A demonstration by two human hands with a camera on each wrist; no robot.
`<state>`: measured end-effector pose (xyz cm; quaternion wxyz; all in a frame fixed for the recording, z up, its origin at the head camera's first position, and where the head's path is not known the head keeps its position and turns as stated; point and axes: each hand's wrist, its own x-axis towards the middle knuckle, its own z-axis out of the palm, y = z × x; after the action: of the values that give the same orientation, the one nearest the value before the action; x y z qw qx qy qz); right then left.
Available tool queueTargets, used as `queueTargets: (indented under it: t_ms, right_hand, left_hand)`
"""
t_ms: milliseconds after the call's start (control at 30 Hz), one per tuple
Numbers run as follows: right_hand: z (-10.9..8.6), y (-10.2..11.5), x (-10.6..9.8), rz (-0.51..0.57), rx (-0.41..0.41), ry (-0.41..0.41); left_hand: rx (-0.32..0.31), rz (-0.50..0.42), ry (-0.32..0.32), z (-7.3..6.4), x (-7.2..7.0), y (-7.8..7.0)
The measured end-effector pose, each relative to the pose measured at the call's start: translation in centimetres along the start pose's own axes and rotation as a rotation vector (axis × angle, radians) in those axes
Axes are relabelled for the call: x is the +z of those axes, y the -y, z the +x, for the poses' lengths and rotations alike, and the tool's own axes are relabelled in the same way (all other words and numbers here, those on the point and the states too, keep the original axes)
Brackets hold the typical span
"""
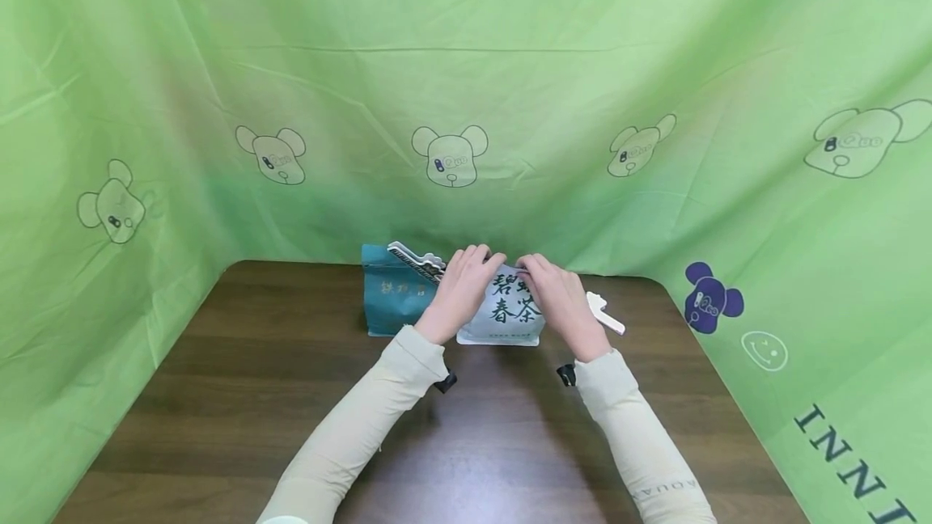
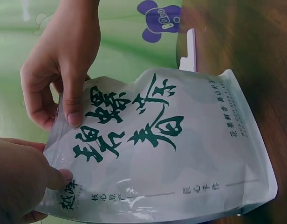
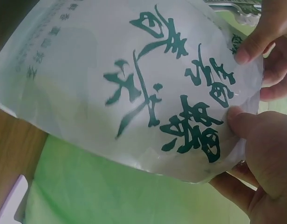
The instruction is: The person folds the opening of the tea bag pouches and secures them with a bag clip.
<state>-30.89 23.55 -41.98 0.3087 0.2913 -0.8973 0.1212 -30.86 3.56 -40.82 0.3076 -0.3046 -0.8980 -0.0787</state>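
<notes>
Now left hand and right hand pinch a white, green-lettered plastic pouch, seemingly working its top, which next needs even pressure.

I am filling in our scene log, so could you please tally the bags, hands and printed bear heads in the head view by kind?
Bags: 2 (white bag, teal bag)
Hands: 2 (left hand, right hand)
Printed bear heads: 6 (5 pale green heads, 1 purple head)
Total: 10
</notes>
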Motion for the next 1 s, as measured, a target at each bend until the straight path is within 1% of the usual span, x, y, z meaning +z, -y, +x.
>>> queueTargets:
  t_ms: [200,467,567,667,800,1000]
  right_hand:
    - [-0.6,0.2,-0.7,0.016,0.033,-0.022]
    - [-1.1,1.7,-1.3,0.063,0.006,-0.03]
    - [-1.2,2.3,-1.4,0.084,-0.012,-0.034]
    - [-1.1,3.0,-1.3,0.098,-0.034,-0.044]
    - [-0.9,3.9,-1.0,0.124,-0.059,-0.062]
    - [-0.3,5.4,-0.1,0.18,-0.084,-0.049]
  left_hand:
    - [0.025,-0.041,0.002,-0.4,-0.4,-0.4]
    - [0.04,-0.104,-0.031,-2.2,-1.9,-0.5]
    - [0.04,-0.118,-0.034,-2.9,-2.6,-0.3]
    - [0.037,-0.141,-0.027,-3.7,-3.2,0.0]
    - [0.018,-0.186,-0.027,-4.5,-4.0,0.6]
    - [-0.025,-0.224,-0.021,-5.8,-4.8,1.8]
